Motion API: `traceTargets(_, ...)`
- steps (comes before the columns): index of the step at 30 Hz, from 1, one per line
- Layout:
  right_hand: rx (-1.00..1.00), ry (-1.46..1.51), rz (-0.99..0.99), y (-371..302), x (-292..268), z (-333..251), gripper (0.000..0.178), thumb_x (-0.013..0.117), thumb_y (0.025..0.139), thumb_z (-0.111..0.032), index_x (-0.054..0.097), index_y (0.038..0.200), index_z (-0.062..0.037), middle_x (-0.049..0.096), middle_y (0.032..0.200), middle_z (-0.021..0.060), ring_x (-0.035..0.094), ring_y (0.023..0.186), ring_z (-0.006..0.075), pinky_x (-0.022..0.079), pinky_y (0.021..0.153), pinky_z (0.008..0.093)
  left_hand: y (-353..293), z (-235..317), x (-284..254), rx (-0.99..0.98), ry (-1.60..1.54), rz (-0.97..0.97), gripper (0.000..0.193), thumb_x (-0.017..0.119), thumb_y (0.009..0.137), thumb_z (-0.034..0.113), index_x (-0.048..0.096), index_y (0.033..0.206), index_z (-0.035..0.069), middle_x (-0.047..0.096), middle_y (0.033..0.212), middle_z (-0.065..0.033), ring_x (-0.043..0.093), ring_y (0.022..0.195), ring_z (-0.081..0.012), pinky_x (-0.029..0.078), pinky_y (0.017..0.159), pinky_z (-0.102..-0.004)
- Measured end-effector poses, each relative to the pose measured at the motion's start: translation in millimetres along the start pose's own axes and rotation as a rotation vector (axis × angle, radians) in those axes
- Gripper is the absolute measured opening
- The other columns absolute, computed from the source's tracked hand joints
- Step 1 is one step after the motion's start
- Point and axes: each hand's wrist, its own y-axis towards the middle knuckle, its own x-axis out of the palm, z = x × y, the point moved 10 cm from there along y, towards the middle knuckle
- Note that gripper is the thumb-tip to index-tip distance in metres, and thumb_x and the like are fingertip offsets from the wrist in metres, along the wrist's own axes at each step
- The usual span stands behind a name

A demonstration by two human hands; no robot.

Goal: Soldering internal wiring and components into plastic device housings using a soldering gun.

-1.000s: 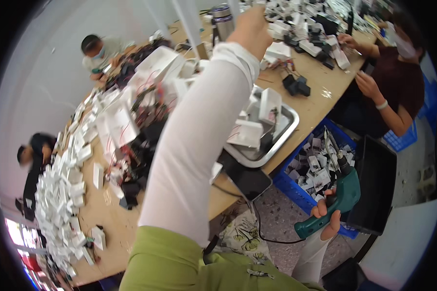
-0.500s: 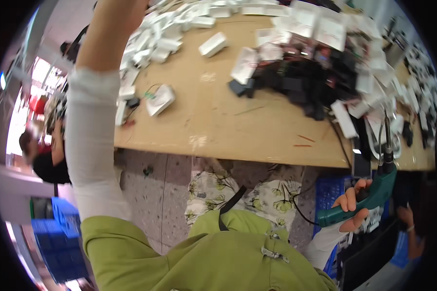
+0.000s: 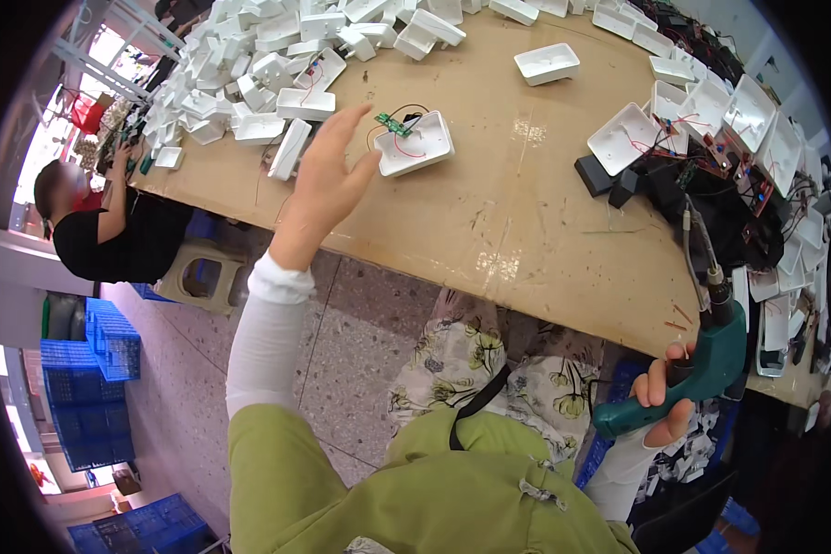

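My right hand is wrapped round the handle of a green soldering gun, whose metal tip and thin feed tube point up past the table's edge. Stretched out over the table, my left hand is open and holds nothing, its fingers apart. Just right of its fingertips lies an open white plastic housing. A small green circuit board with red and dark wires rests across that housing's left edge. Whether my thumb touches the housing I cannot tell.
White housings are heaped at the far left. At right lie housings with wired boards and black boxes. A lone housing sits at the back. Another person works at left, beside a stool. Blue crates stand on the floor.
My view has swung left. My left hand has come down from the top edge to beside the housing with the green board. The soldering gun stays in my right hand.
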Motion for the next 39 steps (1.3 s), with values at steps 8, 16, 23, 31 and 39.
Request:
traceTargets(8, 0.029, -0.018, 0.040, 7.6, 7.8, 20.5, 0.069, 0.065, 0.082, -0.015, 0.024, 0.135, 0.0030, 0.041, 0.128, 0.0171, 0.047, 0.069, 0.0135, 0.044, 0.061, 0.0259, 16.2, -39.9, 50.5, -0.404, -0.144, -0.661, 0.038, 0.060, 0.079, 0.007, 0.055, 0.115, -0.001, 0.062, 0.105, -0.0165, 0.059, 0.094, -0.0224, 0.045, 0.080, -0.0327)
traceTargets(16, 0.133, 0.070, 0.028, 29.8, 22.3, 55.4, 0.070, 0.063, 0.085, -0.020, 0.022, 0.138, -0.0005, 0.038, 0.132, 0.0191, 0.045, 0.075, 0.0132, 0.042, 0.063, 0.0251, -14.0, 14.3, 61.7, -0.134, -0.208, -0.169, 0.016, 0.060, 0.079, 0.004, 0.061, 0.095, -0.001, 0.060, 0.084, -0.0134, 0.059, 0.070, -0.0255, 0.046, 0.061, -0.0312)
traceTargets(23, 0.167, 0.086, 0.058, 50.8, 32.6, 79.5, 0.069, 0.062, 0.085, -0.025, 0.025, 0.139, -0.0028, 0.005, 0.147, 0.0272, 0.048, 0.118, 0.0306, 0.052, 0.082, 0.0325, -34.5, 101.3, 93.8, 0.063, -0.370, -0.132, 0.016, 0.064, 0.074, 0.000, 0.061, 0.090, 0.001, 0.059, 0.083, -0.0118, 0.059, 0.067, -0.0254, 0.048, 0.059, -0.0329)
traceTargets(31, 0.231, 0.010, 0.212, 52.8, 25.4, 86.7, 0.072, 0.063, 0.083, -0.023, 0.024, 0.139, -0.0021, 0.034, 0.138, 0.0209, 0.039, 0.125, 0.0381, 0.037, 0.101, 0.0428, -31.3, 118.8, 80.8, 0.164, -0.278, -0.253, 0.015, 0.065, 0.074, 0.003, 0.064, 0.089, 0.003, 0.061, 0.082, -0.0095, 0.059, 0.066, -0.0238, 0.047, 0.059, -0.0312)
traceTargets(39, 0.188, -0.078, 0.124, 50.3, 33.7, 91.4, 0.077, 0.062, 0.083, -0.035, 0.021, 0.138, -0.0002, 0.014, 0.145, 0.0268, 0.018, 0.136, 0.0380, 0.017, 0.113, 0.0419, -51.0, 108.2, 63.5, -0.080, -0.158, -0.307, 0.012, 0.065, 0.078, 0.005, 0.065, 0.090, 0.003, 0.060, 0.073, -0.0064, 0.059, 0.064, -0.0184, 0.045, 0.060, -0.0285)
